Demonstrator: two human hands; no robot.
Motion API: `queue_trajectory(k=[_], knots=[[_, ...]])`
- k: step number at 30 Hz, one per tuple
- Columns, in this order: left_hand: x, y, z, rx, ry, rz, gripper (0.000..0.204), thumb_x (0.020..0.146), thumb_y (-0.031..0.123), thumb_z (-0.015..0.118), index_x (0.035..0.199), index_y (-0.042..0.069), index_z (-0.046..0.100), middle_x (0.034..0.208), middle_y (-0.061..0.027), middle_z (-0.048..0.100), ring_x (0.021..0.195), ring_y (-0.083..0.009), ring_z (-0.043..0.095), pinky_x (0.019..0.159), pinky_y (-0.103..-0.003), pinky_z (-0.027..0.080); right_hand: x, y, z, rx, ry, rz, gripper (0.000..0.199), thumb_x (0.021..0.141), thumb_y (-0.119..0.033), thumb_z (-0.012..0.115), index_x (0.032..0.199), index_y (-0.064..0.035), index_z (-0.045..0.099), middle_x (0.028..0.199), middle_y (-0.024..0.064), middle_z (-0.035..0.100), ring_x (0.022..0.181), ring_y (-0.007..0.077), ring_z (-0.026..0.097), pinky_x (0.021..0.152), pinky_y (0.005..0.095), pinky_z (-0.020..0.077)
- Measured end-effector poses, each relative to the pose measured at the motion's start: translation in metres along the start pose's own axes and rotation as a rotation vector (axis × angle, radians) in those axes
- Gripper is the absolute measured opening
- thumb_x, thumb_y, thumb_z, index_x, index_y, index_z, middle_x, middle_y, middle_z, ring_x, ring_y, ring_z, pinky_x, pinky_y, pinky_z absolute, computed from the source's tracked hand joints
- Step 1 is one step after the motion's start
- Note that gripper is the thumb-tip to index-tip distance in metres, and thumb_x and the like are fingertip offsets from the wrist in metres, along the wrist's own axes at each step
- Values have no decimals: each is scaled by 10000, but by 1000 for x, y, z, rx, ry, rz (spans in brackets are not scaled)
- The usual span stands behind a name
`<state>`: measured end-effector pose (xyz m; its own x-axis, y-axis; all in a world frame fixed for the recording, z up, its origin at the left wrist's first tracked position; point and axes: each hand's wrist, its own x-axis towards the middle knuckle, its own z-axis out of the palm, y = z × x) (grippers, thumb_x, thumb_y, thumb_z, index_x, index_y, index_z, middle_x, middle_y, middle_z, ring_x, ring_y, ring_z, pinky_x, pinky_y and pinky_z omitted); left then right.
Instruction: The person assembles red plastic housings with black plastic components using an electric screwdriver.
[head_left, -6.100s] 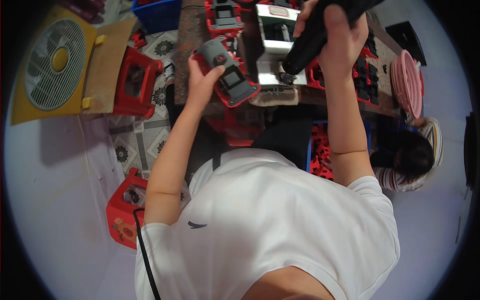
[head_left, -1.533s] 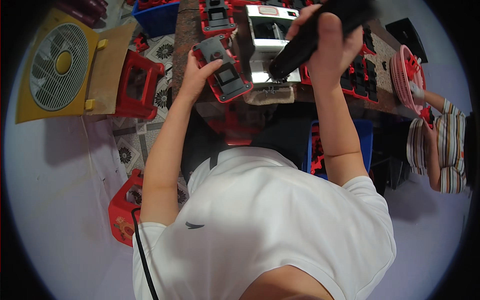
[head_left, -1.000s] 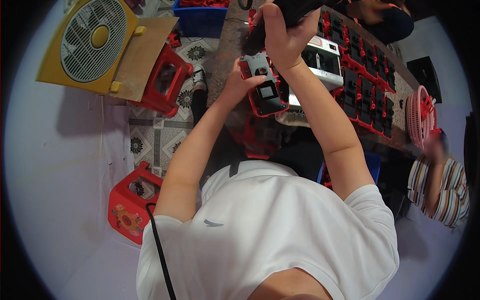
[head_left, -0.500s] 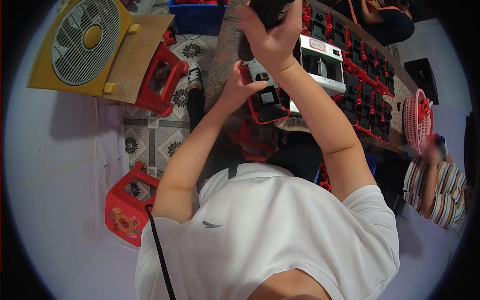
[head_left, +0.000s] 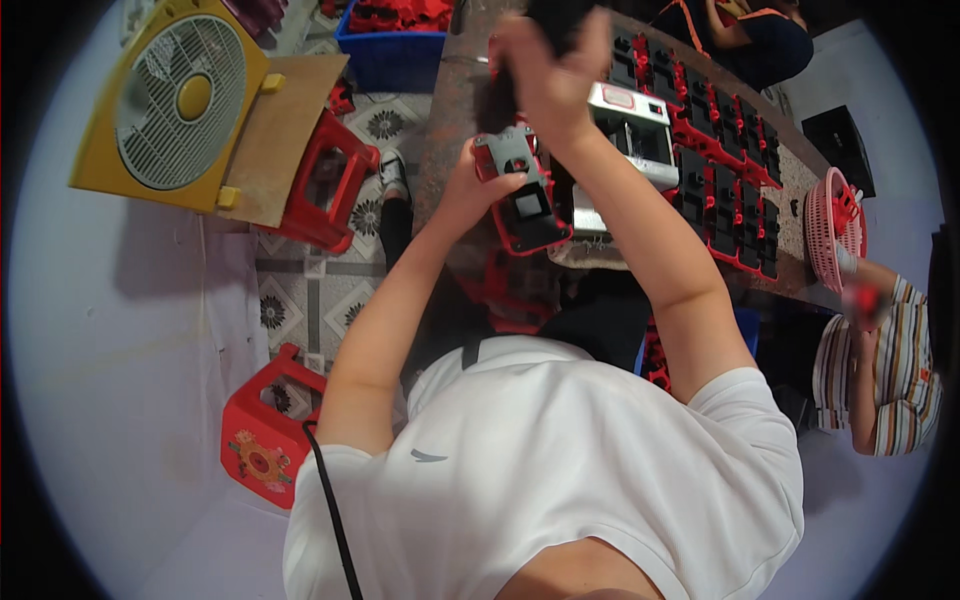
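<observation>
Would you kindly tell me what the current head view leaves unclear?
In the head view:
Right hand: blurred by motion.
Black handheld tool: top cut off by the upper edge, middle behind that hand.
Left hand: its grip underneath is hidden by the red-and-grey casing.
White machine: partly behind the right forearm.

Passable over the brown speckled stone tabletop [head_left: 452, 105] at left, beyond the left hand [head_left: 473, 197]; blocked rightward by the right hand [head_left: 556, 85], red-and-grey plastic housing [head_left: 516, 210], white boxy machine [head_left: 652, 169] and rows of black-and-red plastic units [head_left: 722, 207].
</observation>
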<state>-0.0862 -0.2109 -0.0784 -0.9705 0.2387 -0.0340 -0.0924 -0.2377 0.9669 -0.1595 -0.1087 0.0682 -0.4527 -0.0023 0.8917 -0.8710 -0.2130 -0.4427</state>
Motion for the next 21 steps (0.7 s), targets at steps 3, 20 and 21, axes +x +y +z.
queue_trajectory(k=[3, 20, 21], knots=[[0, 8, -18, -56, -95, -58, 759, 729, 100, 791, 1357, 17, 374, 1250, -87, 552, 1158, -178, 544, 1002, -339, 430, 8, -59, -41, -19, 194, 235, 357, 939, -355, 618, 963, -10, 528, 755, 104, 612, 621, 190, 607, 543, 316, 516], [-28, 91, -12, 130, -115, 126, 645, 727, 138, 712, 1313, 15, 472, 1183, -94, 596, 1036, -210, 613, 937, -332, 468, -149, -188, -117, -417, 320, 658, 347, 834, -37, 639, 1120, -25, 444, 873, 77, 586, 745, 115, 597, 642, 276, 508], [-34, 93, -31, 19, -133, 173, 666, 727, 157, 697, 1331, 14, 455, 1205, -106, 591, 1033, -227, 627, 903, -358, 508, -158, -181, -121, -575, 307, 705, 502, 774, -243, 771, 1135, -9, 514, 903, 89, 591, 846, 195, 580, 738, 348, 477]])
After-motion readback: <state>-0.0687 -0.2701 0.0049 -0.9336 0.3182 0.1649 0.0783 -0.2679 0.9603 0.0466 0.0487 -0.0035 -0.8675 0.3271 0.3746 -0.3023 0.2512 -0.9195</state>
